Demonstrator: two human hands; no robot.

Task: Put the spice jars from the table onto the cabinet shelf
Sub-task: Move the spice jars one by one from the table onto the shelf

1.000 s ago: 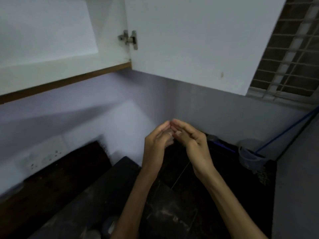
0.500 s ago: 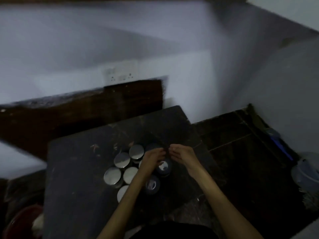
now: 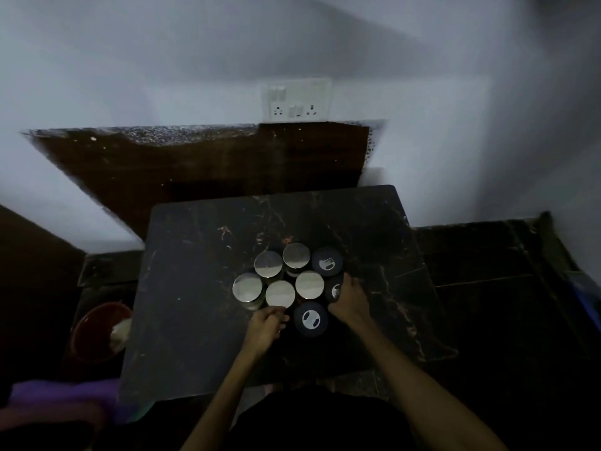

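Your right hand (image 3: 348,299) grips a dark-lidded jar (image 3: 335,290) mid-table (image 3: 195,288); left hand (image 3: 265,327), fingers curled, grip unclear, touches a silver-lidded jar (image 3: 280,293).

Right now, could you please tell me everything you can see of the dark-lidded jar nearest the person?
The dark-lidded jar stands upright on the dark marble-patterned table, at the near edge of the jar cluster. Only its round, dark lid shows, bearing a pale circular emblem; its body is hidden from above. It sits between the left hand and the right hand. Whether either hand touches it cannot be told. The lid is on.
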